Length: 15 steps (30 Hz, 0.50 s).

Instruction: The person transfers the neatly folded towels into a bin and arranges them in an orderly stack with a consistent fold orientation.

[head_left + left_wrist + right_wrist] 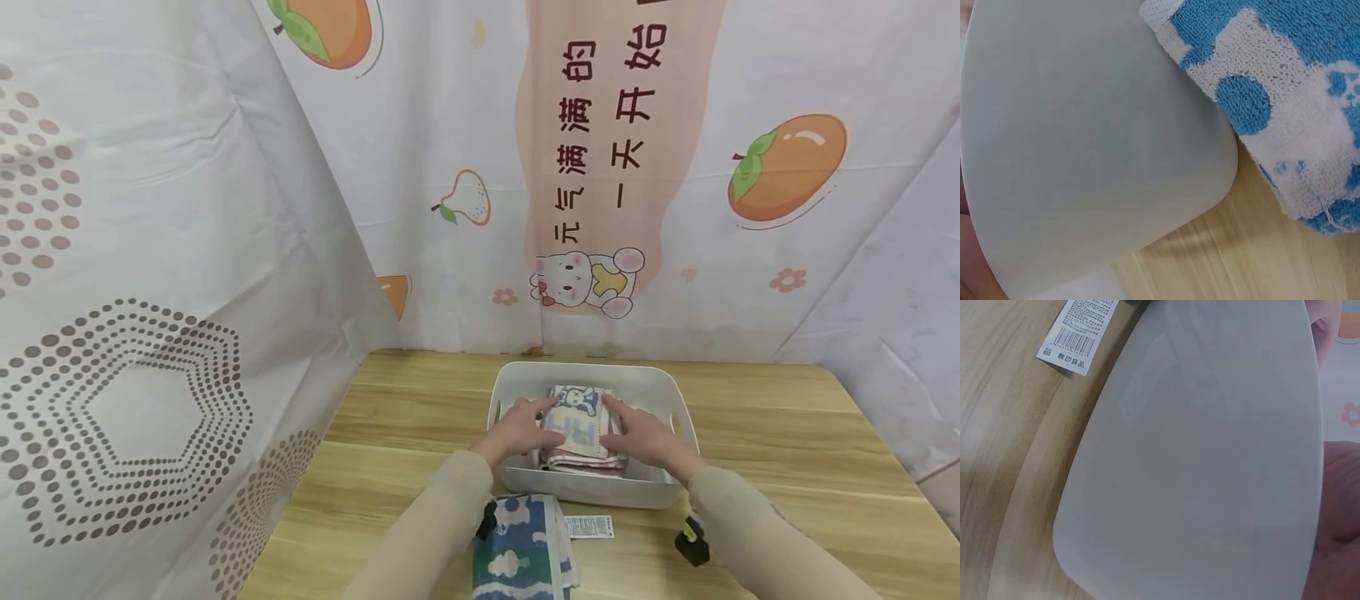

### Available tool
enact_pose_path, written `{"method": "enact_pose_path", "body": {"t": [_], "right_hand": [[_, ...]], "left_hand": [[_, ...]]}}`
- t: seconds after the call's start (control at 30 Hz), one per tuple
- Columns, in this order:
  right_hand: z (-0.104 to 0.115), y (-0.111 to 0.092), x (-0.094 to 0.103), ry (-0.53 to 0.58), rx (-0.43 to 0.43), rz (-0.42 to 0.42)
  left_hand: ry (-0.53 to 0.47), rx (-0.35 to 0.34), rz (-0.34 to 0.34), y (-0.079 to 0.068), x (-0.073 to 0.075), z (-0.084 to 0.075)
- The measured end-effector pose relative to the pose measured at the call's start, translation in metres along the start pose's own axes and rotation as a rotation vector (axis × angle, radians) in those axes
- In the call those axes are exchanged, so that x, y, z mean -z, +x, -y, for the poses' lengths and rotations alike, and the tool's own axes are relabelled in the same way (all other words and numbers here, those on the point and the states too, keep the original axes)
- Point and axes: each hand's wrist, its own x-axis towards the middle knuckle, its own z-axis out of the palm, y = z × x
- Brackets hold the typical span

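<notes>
In the head view, a folded towel point(579, 429) with a pale blue and cream pattern lies on top of a stack of folded cloths inside a white plastic bin point(592, 490). My left hand point(519, 429) touches the towel's left edge, thumb and fingers spread apart. At the right edge, my right hand point(643, 435) rests its fingertips in much the same way. The bin's front wall hides most of both hands in the wrist views; part of the right hand point(1338, 519) shows beyond the rim.
Just in front of the bin, a blue, green and white patterned towel point(513, 550) lies folded on the wooden table point(420, 400). Beside it is a white paper tag point(597, 527) with a barcode. Printed curtains point(435, 275) hang behind and at the sides.
</notes>
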Motion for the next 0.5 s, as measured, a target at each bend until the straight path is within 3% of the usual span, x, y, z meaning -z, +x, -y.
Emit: {"method": "enact_pose_path", "body": {"t": [0.23, 0.5], "right_hand": [[-0.001, -0.004, 0.002, -0.026, 0.015, -0.053], [-0.002, -0.007, 0.01, -0.092, 0.058, -0.116]], "left_hand": [[0.014, -0.024, -0.006, -0.003, 0.002, 0.001], [-0.03, -0.084, -0.014, -0.018, 0.02, -0.007]]}}
